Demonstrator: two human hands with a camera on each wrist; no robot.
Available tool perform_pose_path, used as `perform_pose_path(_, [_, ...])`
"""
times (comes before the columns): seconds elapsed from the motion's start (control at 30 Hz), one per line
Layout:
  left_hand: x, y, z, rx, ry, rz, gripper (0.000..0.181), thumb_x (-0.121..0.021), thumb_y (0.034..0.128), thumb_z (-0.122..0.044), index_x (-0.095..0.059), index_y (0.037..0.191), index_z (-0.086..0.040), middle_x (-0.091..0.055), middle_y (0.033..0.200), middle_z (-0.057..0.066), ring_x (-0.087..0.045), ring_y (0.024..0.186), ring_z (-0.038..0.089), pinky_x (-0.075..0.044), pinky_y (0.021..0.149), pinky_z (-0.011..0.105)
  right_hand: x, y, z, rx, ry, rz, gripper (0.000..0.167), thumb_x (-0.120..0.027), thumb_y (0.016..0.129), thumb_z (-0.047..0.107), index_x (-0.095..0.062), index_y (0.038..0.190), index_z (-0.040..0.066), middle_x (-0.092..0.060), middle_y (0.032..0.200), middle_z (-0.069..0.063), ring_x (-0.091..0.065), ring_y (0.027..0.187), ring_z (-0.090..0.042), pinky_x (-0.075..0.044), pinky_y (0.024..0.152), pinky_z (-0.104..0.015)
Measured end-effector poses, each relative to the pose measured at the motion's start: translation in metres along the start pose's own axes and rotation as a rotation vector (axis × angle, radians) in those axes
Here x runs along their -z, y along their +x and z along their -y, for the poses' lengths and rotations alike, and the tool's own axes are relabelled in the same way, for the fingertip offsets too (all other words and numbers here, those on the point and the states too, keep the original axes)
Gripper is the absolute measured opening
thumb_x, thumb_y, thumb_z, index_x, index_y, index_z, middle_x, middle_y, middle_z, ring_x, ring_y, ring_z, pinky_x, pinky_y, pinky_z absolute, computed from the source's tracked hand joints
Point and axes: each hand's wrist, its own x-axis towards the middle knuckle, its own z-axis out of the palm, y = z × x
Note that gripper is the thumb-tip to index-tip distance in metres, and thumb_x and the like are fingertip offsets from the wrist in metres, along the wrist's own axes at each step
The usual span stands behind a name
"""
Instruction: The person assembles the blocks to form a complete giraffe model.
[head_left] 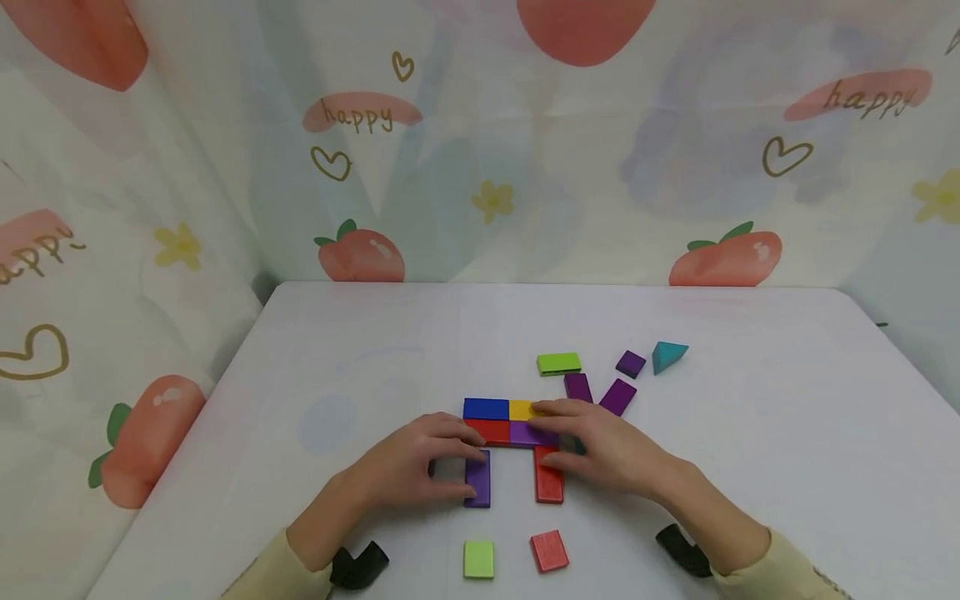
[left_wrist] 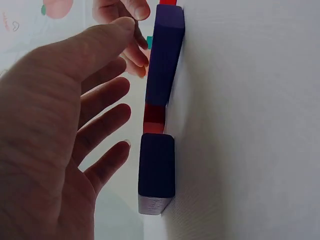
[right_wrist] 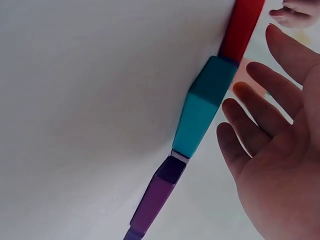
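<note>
Coloured blocks lie on the white table. A blue block (head_left: 486, 408) and a yellow block (head_left: 519, 409) adjoin a red block (head_left: 487, 432) and a purple block (head_left: 528, 433). Below these, a long purple block (head_left: 478, 487) and a long red block (head_left: 550, 492) point towards the near edge. My left hand (head_left: 416, 462) is over the purple one, its fingers loosely bent and apart from the blocks in the left wrist view. Over the right side is my right hand (head_left: 603, 446), fingers spread and relaxed. In the right wrist view, it stands apart from a teal block (right_wrist: 197, 117), mostly hidden in the head view.
Behind the arrangement lie a green block (head_left: 558, 363), a small purple block (head_left: 631, 363), a teal triangular block (head_left: 667, 357) and two slanted purple blocks (head_left: 619, 396). A light green square (head_left: 478, 559) and a red square (head_left: 550, 552) are nearest me. Printed curtains (head_left: 570, 167) enclose the table.
</note>
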Motion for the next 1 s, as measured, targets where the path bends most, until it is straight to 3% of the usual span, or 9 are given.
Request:
perform_pose_path(0.17, [0.000, -0.003, -0.006, 0.039, 0.012, 0.049, 0.033, -0.080, 0.0892, -0.030, -0.075, 0.119, -0.017, -0.064, 0.127, -0.004, -0.053, 0.123, 0.009, -0.045, 0.104, 0.029, 0.000, -0.001, 0.000, 0.008, -0.032, 0.025, 0.047, -0.074, 0.093, 0.027, -0.065, 0.138, 0.015, -0.053, 0.146, -0.009, -0.046, 0.135, -0.034, -0.046, 0.103, -0.051])
perform_pose_path(0.4, [-0.002, -0.005, -0.007, 0.016, 0.045, 0.076, 0.033, -0.079, 0.0901, -0.033, -0.075, 0.119, -0.018, -0.065, 0.128, -0.006, -0.054, 0.123, 0.008, -0.044, 0.107, 0.031, 0.000, -0.001, 0.001, 0.024, -0.072, 0.027, 0.046, -0.076, 0.092, 0.025, -0.066, 0.136, 0.013, -0.054, 0.144, -0.010, -0.047, 0.135, -0.035, -0.046, 0.103, -0.051])
perform_pose_path(0.7, [-0.001, -0.001, -0.014, 0.024, 0.096, 0.154, 0.034, -0.077, 0.0915, -0.034, -0.075, 0.122, -0.019, -0.066, 0.128, -0.010, -0.055, 0.124, 0.009, -0.044, 0.106, 0.034, 0.001, -0.002, 0.000, 0.033, -0.093, 0.020, 0.047, -0.076, 0.092, 0.024, -0.066, 0.136, 0.012, -0.055, 0.144, -0.010, -0.047, 0.134, -0.035, -0.046, 0.103, -0.050])
perform_pose_path(1.0, [-0.001, -0.003, -0.010, -0.025, 0.133, 0.121, 0.030, -0.078, 0.0908, -0.029, -0.077, 0.118, -0.016, -0.069, 0.123, -0.008, -0.059, 0.119, 0.011, -0.045, 0.104, 0.030, 0.000, -0.001, -0.001, 0.042, -0.100, 0.019, 0.046, -0.076, 0.092, 0.024, -0.067, 0.135, 0.011, -0.055, 0.144, -0.010, -0.048, 0.134, -0.035, -0.046, 0.104, -0.049])
